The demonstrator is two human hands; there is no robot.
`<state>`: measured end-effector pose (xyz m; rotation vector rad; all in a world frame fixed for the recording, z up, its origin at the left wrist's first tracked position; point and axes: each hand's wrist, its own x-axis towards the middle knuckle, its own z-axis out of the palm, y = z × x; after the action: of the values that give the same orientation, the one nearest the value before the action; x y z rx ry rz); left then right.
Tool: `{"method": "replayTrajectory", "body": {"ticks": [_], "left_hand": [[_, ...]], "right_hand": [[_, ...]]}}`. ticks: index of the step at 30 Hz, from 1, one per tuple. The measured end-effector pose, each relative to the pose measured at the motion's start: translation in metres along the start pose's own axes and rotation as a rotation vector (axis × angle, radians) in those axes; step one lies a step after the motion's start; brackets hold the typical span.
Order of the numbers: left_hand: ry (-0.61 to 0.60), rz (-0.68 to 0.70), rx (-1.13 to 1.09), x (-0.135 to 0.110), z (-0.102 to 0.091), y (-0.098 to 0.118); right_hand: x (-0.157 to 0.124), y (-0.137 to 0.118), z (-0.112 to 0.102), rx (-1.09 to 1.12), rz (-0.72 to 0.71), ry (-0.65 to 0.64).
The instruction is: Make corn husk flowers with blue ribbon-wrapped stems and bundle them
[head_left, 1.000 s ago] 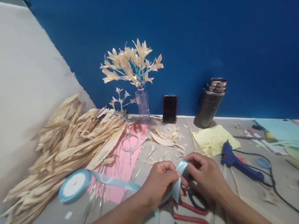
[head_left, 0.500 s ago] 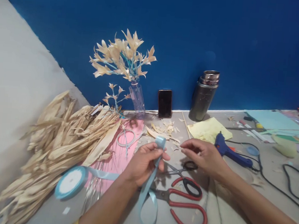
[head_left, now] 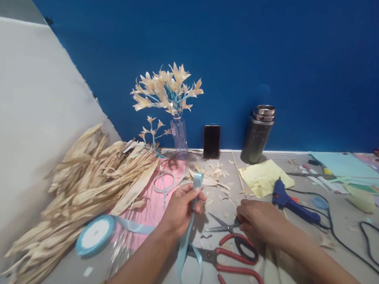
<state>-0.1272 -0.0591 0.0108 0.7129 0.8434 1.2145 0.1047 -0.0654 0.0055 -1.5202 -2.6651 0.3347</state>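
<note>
My left hand (head_left: 183, 208) pinches a light blue satin ribbon (head_left: 198, 178), folded into a small loop above the thumb. The ribbon's tail hangs in a larger loop below the hand, and a band of it runs left to the ribbon spool (head_left: 95, 235). On the table, my right hand (head_left: 258, 219) has its fingers curled over the handle of small dark scissors (head_left: 220, 224), whose blades lie spread. Just below are large red-handled scissors (head_left: 257, 278), another red-and-black scissor handle (head_left: 246, 248) beside them.
Dried corn husks (head_left: 89, 186) lie left, by pink paper (head_left: 146, 213) with wires. Husk flowers (head_left: 167, 87) stand in a clear bottle (head_left: 179, 136) near a phone (head_left: 211, 141) and metal flask (head_left: 258, 137). A blue glue gun (head_left: 295, 205) with its cord and yellow paper (head_left: 266, 177) are right.
My right hand has come down onto the small scissors' handle, its fingers closing there. My left hand still holds the looped ribbon. The camera view has tilted up slightly.
</note>
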Motion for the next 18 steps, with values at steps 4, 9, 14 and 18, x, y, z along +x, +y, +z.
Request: {"method": "replayTrajectory", "body": {"ticks": [4,9,14,18], "left_hand": [[-0.116,0.037,-0.204,-0.005,-0.001,0.015],[-0.188,0.048,-0.305,-0.009,0.0,0.016],[-0.099,-0.074,-0.22,-0.003,0.003,-0.006],[-0.048,-0.095,-0.174,-0.001,0.004,-0.016]], "right_hand": [[0.001,0.015,-0.013,0.29,-0.026,-0.027],[0.009,0.036,-0.014,0.922,0.132,-0.101],[0.016,0.033,-0.004,1.351,0.19,-0.112],[0.015,0.02,-0.001,1.555,0.119,-0.192]]}}
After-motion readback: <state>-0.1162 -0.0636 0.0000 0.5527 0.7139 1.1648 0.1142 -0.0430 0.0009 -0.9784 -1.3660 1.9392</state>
